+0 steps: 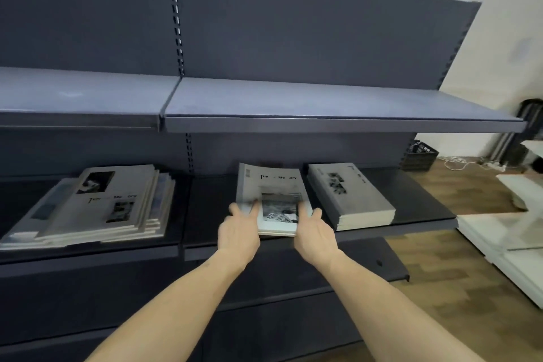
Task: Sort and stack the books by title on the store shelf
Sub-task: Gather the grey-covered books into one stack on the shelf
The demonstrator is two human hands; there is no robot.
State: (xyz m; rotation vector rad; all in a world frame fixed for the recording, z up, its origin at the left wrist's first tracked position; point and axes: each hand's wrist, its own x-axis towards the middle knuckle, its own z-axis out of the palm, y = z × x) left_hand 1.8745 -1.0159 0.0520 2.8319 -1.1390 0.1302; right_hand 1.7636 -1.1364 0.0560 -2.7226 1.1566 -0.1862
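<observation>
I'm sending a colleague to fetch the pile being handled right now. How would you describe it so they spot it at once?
Find the dark store shelf below the bare upper one. Three piles lie on it; take the middle pile, between the messy left pile and the thick right pile. It alone has a hand at each side, left hand and right hand.

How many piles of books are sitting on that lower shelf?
3. A messy pile lies at the left, a middle pile sits between the left hand and right hand, and a neat pile lies at the right. More could be hidden beyond the frame's left edge.
</observation>
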